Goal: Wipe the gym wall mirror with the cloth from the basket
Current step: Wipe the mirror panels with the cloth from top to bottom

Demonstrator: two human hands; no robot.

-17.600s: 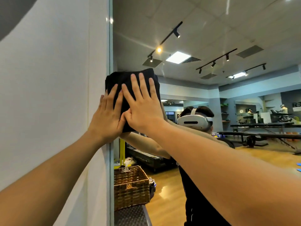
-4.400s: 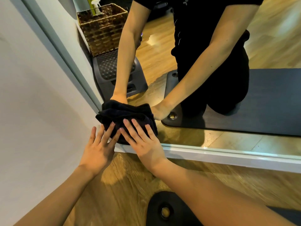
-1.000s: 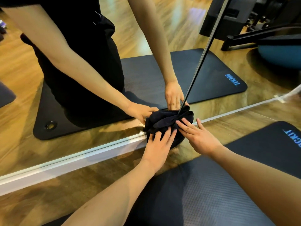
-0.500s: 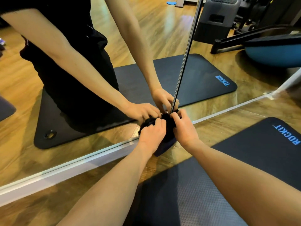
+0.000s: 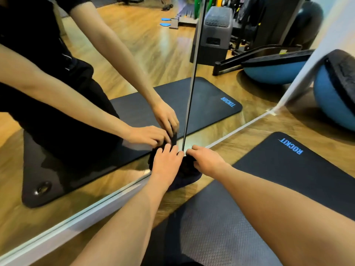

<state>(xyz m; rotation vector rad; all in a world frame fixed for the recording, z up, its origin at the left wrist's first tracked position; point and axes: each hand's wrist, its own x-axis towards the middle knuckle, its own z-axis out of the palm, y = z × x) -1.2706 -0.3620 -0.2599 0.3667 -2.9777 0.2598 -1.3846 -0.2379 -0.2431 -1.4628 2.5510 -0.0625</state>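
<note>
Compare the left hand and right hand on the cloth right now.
The left hand lies on top of the black cloth, fingers reaching toward the mirror; the right hand grips the cloth's right side, fingers curled. The left hand sits left of the mirror seam, the right hand right of it. Both hold the cloth at the mirror's base.

Tight corner at the base of the tall gym wall mirror, where both hands meet.
Mirror glass and its vertical dark seam block ahead; a blue balance ball stands well right; bare wooden floor and black foam mat lie open between.
</note>
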